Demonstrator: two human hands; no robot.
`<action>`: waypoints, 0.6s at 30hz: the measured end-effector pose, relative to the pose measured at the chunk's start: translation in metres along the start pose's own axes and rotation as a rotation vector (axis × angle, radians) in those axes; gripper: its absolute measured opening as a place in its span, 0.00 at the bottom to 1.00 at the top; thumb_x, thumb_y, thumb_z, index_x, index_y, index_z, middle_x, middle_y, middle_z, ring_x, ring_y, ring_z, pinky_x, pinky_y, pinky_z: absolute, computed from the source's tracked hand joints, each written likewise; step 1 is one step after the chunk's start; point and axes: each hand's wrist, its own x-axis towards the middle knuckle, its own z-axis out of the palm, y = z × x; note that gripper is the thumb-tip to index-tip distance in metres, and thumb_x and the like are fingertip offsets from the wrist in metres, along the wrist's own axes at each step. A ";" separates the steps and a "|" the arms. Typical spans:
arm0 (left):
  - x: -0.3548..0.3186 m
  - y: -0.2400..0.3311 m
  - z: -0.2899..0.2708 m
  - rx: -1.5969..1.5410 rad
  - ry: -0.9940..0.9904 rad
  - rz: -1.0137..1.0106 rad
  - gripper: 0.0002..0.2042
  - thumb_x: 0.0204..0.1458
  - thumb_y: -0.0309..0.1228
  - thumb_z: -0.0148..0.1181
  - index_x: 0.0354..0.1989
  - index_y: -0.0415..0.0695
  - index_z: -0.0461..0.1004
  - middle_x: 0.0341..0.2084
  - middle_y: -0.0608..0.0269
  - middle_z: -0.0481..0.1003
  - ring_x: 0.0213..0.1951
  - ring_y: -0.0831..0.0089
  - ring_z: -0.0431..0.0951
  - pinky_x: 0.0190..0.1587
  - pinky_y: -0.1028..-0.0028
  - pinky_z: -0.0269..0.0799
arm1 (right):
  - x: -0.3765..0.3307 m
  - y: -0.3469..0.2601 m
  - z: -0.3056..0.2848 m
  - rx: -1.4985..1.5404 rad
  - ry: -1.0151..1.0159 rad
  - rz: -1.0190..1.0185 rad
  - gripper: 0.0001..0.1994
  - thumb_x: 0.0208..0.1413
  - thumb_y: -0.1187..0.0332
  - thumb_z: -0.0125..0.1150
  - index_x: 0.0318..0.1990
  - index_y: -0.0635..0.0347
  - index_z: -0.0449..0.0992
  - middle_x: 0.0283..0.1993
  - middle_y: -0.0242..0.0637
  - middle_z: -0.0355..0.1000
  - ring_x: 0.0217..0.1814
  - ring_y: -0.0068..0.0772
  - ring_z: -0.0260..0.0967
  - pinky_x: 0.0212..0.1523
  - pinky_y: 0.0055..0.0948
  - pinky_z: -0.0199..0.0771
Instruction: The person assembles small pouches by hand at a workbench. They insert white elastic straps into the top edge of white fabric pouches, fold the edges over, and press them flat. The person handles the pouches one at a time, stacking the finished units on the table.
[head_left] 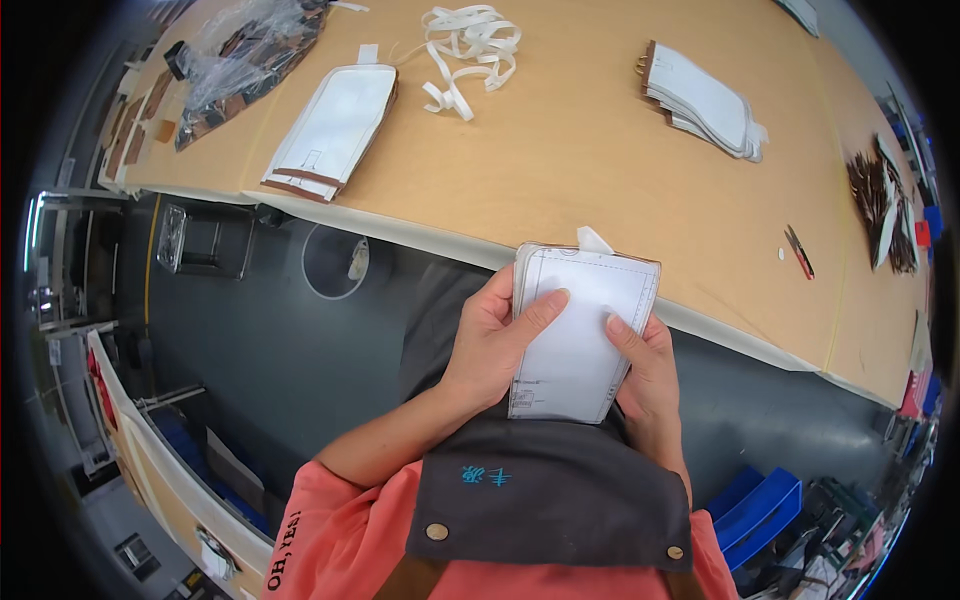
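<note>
Between my two hands is a stack of white cut panels [575, 330] with printed outlines and a small white tab at its top end. My left hand [500, 335] grips its left edge, thumb lying on the face. At the right edge my right hand [645, 365] holds on, its thumb also pressed on top. The fingers of both hands are mostly hidden behind the stack. It is held in front of my dark apron [550, 490], its top end close to the table's front edge.
On the tan table [560, 150] lie a brown-edged white panel stack [335, 125], tangled white tape [470, 50], another panel stack [700, 100], small scissors [800, 253], brown strips [880, 205] and a plastic-wrapped bundle [250, 65]. A round bin [335, 262] and blue crates [755, 515] stand below.
</note>
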 end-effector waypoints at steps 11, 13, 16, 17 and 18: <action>-0.003 -0.007 -0.002 0.204 -0.073 0.172 0.25 0.68 0.27 0.48 0.71 0.35 0.55 0.58 0.60 0.72 0.57 0.79 0.70 0.59 0.77 0.65 | 0.002 0.005 -0.001 -0.006 0.015 -0.052 0.20 0.61 0.68 0.64 0.57 0.68 0.71 0.54 0.45 0.76 0.54 0.34 0.75 0.56 0.35 0.75; -0.004 -0.007 -0.004 0.297 -0.075 0.221 0.25 0.68 0.26 0.47 0.71 0.34 0.54 0.59 0.59 0.71 0.58 0.78 0.69 0.61 0.77 0.63 | 0.003 0.005 0.000 -0.011 0.018 -0.051 0.21 0.61 0.68 0.64 0.58 0.68 0.70 0.55 0.44 0.75 0.55 0.33 0.74 0.58 0.34 0.74; -0.004 -0.010 -0.006 0.454 -0.032 0.319 0.25 0.67 0.26 0.48 0.70 0.33 0.55 0.56 0.57 0.74 0.55 0.78 0.71 0.58 0.77 0.65 | 0.002 0.004 0.002 -0.019 0.028 -0.045 0.20 0.61 0.70 0.64 0.59 0.68 0.70 0.56 0.43 0.75 0.56 0.32 0.73 0.59 0.33 0.71; -0.003 -0.012 -0.008 0.511 -0.001 0.374 0.25 0.66 0.25 0.50 0.70 0.32 0.56 0.53 0.55 0.76 0.52 0.78 0.73 0.55 0.78 0.67 | 0.001 0.003 0.008 -0.040 0.043 -0.053 0.20 0.61 0.70 0.64 0.58 0.68 0.71 0.55 0.43 0.75 0.56 0.32 0.73 0.59 0.33 0.71; -0.002 -0.014 -0.008 0.569 0.031 0.430 0.24 0.65 0.25 0.51 0.69 0.32 0.58 0.49 0.53 0.78 0.49 0.78 0.76 0.52 0.79 0.70 | -0.001 0.002 0.013 -0.061 0.059 -0.061 0.20 0.61 0.70 0.64 0.58 0.68 0.71 0.55 0.42 0.75 0.56 0.31 0.73 0.59 0.33 0.70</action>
